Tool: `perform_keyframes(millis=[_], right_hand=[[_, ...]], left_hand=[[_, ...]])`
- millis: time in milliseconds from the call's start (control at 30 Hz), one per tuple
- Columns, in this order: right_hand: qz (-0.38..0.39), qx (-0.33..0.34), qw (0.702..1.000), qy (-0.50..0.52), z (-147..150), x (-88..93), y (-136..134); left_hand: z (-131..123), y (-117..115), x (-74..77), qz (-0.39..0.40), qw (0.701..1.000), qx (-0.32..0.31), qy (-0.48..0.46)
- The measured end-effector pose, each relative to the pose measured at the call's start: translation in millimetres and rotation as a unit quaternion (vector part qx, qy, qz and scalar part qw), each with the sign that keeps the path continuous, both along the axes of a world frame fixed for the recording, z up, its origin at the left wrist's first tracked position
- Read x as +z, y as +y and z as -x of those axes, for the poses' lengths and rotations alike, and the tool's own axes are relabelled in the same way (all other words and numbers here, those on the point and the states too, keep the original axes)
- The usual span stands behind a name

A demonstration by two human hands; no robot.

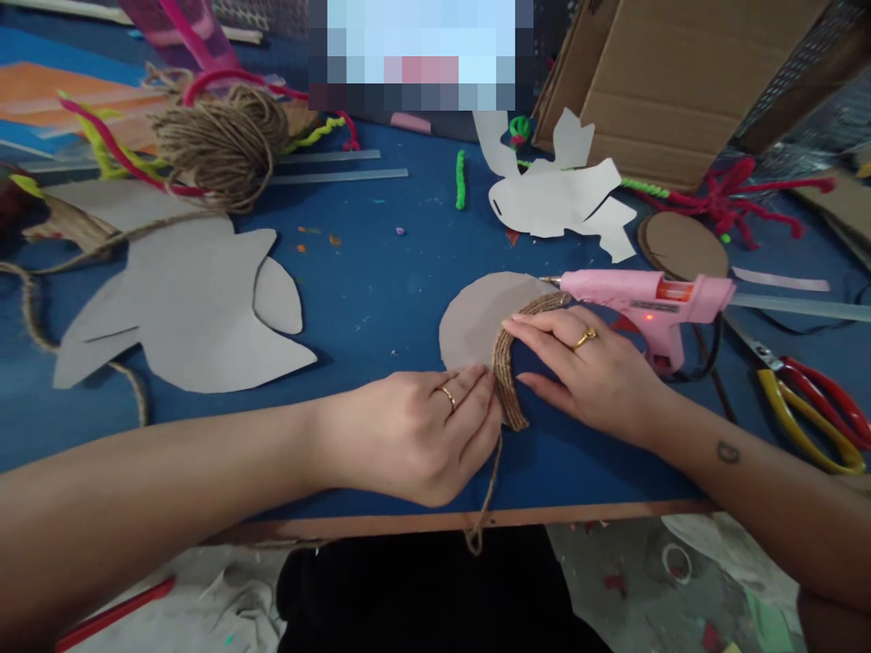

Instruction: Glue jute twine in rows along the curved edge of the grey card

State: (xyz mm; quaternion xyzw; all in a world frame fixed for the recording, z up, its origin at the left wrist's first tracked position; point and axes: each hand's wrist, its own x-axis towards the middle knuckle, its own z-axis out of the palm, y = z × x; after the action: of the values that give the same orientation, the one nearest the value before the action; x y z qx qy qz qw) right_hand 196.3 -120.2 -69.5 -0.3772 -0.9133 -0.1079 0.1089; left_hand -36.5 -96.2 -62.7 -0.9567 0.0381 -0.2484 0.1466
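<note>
A round grey cardboard disc [473, 313] lies on the blue table in front of me, its right edge covered by a curved band of jute twine [504, 363] in tight rows. My left hand [435, 431] is closed at the disc's lower edge, fingertips pinched together against the twine. From under it a loose twine end hangs over the table edge. My right hand [578, 363] rests its stretched fingers on the upper part of the band, with the thumb apart near its outer side. Just beyond, a pink glue gun [612, 288] lies with its nozzle by the disc's top edge.
Red-and-yellow-handled scissors [782, 390] lie at right, near stacked cardboard discs [682, 247]. A white fish-shaped cutout [551, 199] sits farther back. Large grey cutouts [194, 313] and a twine bundle [221, 145] occupy the left. A cardboard box [687, 82] stands behind.
</note>
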Motion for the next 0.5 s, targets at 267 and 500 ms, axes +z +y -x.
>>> perform_keyframes(millis=[267, 500], right_hand=[[0.001, -0.002, 1.000, 0.015, -1.3, -1.1, -1.3], [-0.001, 0.000, 1.000, 0.004, -0.7, -1.2, -0.3]], left_hand=[[0.9, -0.3, -1.1, -0.004, 1.000, 0.001, -0.003], [0.6, -0.7, -0.9, -0.012, 1.000, 0.005, -0.004]])
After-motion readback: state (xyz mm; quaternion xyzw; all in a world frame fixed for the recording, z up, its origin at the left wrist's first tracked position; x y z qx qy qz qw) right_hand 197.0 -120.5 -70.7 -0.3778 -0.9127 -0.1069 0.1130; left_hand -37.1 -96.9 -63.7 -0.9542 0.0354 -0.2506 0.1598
